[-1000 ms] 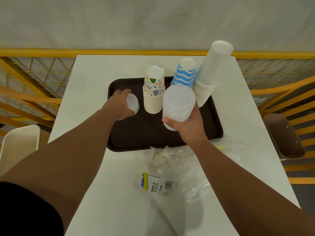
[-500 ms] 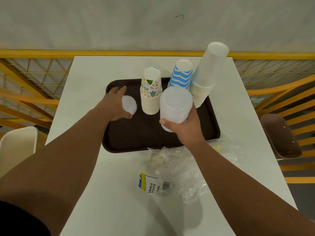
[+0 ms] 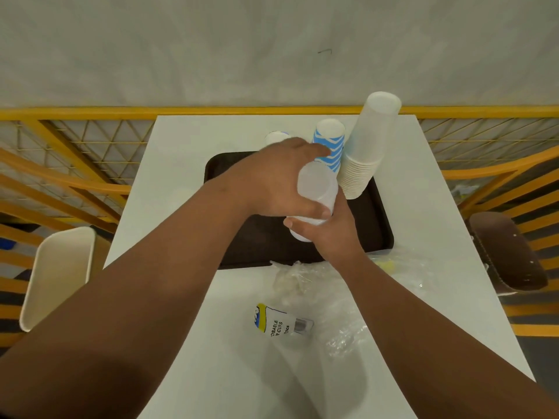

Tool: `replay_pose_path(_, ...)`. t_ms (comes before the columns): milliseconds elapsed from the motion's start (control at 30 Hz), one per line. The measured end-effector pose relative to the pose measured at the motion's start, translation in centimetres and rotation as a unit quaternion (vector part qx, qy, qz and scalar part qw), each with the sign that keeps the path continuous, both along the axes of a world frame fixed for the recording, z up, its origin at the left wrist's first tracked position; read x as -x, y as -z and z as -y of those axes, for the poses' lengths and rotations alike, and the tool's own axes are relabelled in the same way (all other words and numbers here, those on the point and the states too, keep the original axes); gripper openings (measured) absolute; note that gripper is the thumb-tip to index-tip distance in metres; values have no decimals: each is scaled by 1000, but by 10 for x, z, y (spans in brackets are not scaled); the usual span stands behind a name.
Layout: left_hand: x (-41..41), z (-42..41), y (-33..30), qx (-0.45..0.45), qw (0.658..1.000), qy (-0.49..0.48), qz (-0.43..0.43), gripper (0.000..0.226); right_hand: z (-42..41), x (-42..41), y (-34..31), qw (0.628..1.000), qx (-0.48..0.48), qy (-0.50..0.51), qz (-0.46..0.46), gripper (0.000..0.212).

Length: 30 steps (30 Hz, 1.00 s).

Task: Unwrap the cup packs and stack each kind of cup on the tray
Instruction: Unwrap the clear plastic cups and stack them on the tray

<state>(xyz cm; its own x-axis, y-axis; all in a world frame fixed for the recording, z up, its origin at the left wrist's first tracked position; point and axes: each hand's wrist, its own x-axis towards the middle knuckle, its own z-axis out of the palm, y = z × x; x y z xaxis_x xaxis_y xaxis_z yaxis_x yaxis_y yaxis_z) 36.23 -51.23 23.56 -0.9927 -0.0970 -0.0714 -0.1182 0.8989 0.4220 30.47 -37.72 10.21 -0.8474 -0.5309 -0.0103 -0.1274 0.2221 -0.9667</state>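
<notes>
Translucent cup stack (image 3: 317, 189), frosted, gripped over brown tray (image 3: 378, 213)

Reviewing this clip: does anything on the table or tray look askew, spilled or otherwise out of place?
Nothing is spilled or damaged. The tall white cup stack at the tray's far right seems to lean right, possibly just the wide lens. Empty clear wrappers lie crumpled on the table just in front of the tray.

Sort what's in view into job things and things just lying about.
Job: clear cup stack held by both hands, left, right; blue striped cups; white cups; tray.
Lying about: empty wrappers; chairs.
</notes>
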Motion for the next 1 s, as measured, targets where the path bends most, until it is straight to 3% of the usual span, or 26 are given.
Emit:
replay_pose_path(67,3,-5,0,19,999,0,37,90,-1,0,0,1000,-10,2,-2,86)
replay_pose_path(800,-9,6,-2,-17,999,-25,-32,84,10,-8,-4,1000,9,0,-10,87)
replay_pose_path(1000,-18,44,-21,-76,981,-117,-133,81,13,-5,1,1000,11,7,-16,97)
